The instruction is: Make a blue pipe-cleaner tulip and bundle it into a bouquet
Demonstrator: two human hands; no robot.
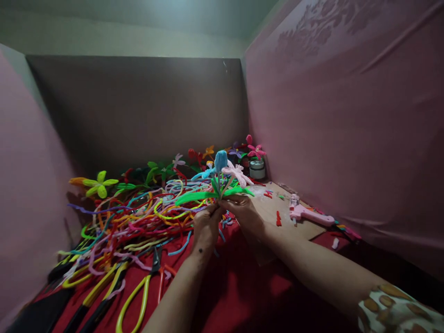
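White cloth sleeve with brown spots (395,307) covers the right forearm. Left hand (206,226) and right hand (244,212) pinch with closed fingers the fuzzy blue-and-pink flower bunch (221,162) by its lower stems, above the red cloth (222,286); its long axis is nearly upright, blossoms upward, long green leaves (196,197) sideways.

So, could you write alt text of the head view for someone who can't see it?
A left hand and right hand pinch the stems of a blue flower and pale pink flower with green leaves, beside a tangle of colourful pipe cleaners; a pink glue gun lies on a board at right.
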